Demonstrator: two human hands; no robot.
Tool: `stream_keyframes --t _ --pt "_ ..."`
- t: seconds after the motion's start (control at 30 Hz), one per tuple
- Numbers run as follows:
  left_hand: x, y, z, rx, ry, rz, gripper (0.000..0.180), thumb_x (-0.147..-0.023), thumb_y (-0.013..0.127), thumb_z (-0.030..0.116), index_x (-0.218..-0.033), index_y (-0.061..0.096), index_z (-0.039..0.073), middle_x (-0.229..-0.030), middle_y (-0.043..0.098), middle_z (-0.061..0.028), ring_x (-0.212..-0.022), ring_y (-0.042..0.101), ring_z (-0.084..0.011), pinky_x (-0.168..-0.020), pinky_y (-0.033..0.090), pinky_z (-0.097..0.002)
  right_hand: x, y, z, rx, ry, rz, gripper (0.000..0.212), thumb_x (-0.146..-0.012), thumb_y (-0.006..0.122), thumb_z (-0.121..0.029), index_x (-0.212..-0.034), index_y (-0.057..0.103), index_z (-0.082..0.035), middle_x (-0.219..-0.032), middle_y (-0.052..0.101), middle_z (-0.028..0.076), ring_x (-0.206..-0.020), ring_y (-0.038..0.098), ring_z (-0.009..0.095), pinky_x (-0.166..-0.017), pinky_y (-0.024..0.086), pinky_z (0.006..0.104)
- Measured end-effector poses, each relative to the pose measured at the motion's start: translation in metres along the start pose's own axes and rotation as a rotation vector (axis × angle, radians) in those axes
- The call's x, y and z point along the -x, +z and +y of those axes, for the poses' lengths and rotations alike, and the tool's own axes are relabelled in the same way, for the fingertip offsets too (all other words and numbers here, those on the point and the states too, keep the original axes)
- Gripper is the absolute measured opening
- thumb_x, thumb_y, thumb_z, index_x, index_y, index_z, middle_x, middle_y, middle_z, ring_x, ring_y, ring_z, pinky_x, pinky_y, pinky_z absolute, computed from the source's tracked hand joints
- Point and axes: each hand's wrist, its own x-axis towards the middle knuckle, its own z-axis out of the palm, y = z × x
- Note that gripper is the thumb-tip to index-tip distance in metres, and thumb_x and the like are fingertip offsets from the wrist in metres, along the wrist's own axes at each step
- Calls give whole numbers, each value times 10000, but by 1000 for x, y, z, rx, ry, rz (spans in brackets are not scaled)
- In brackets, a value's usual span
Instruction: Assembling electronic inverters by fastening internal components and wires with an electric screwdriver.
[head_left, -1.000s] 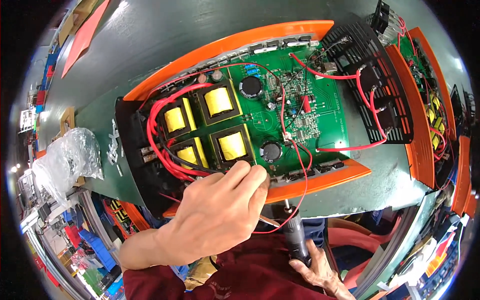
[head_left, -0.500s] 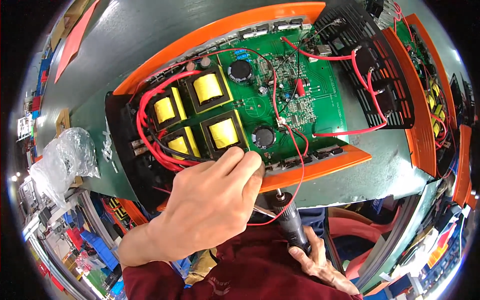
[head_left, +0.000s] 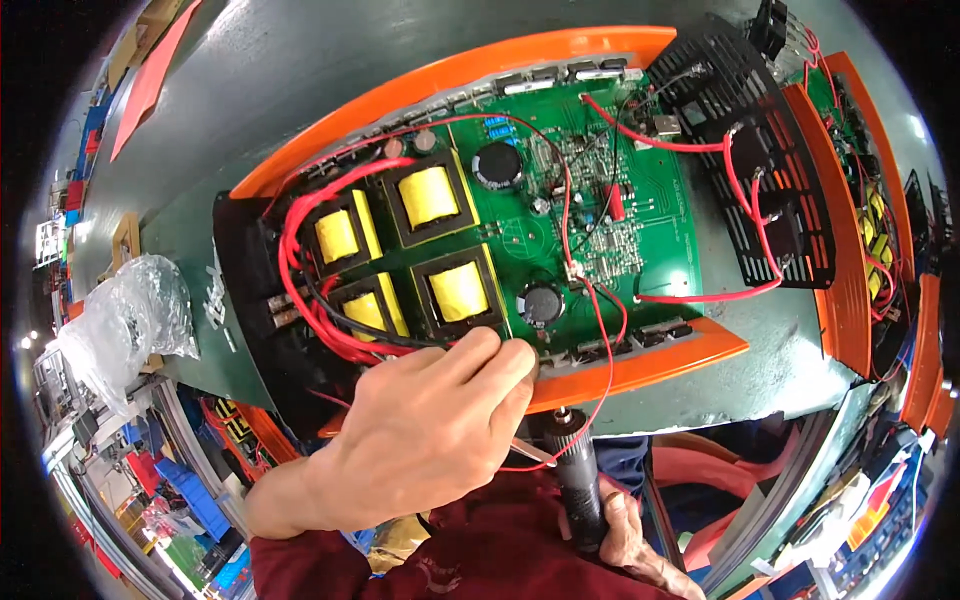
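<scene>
A green circuit board lies inside an orange side housing on the bench. It carries yellow-wrapped transformers and black round capacitors. My left hand is closed at the near edge of the board, beside the front transformer; its fingertips hide whatever they pinch. A thin pale pointed piece sticks out below that hand. Wrapped round a black electric screwdriver is my right hand. The screwdriver stands nearly upright, its bit at the outer face of the near orange panel.
Thick red wires loop at the board's left. A black slotted end panel, wired in red, lies at the right. Beyond it stands another orange-sided unit. Clear plastic wrap sits on the left of the green bench.
The housing and board appear slightly lower and further right, and my left hand has shifted with them. The screwdriver and my right hand are lower, with the screwdriver more upright.
</scene>
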Motion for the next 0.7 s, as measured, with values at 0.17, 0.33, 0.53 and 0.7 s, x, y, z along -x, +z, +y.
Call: stream_keyframes --t 0.17,0.33,0.53,0.7 --pt "2 -3 5 -118 9 36 446 -617 737 100 -1057 736 26 -821 547 4 -695 560 -149 -514 449 -280 3 -9 4 -7 49 -22 835 -1013 199 -698 -1205 580 20 -768 657 90 -615 545 147 -598 415 264" --pt "35 -18 14 -184 -168 188 301 -638 794 133 -928 739 73 -754 570 5 -617 525 -178 -479 422 -309 30 -40 27 389 -66 289 927 -952 161 -800 -1085 597 8 -708 643 68 -588 593 152 -532 447 305" --pt "37 -25 -24 -278 -76 280 219 -674 792 161 -844 675 88 -713 495 -13 -669 547 -193 -526 433 -326 30 -54 24 479 -196 321 797 -1032 227 -660 -1262 590 11 -838 676 99 -731 625 183 -666 483 352" --pt "23 -64 -99 -434 -19 341 262 -657 852 110 -819 654 58 -756 557 -70 -697 566 -275 -552 448 -387 33 -53 19 555 -311 409 680 -1052 267 -560 -1277 590 -6 -712 571 98 -629 513 202 -606 420 385"
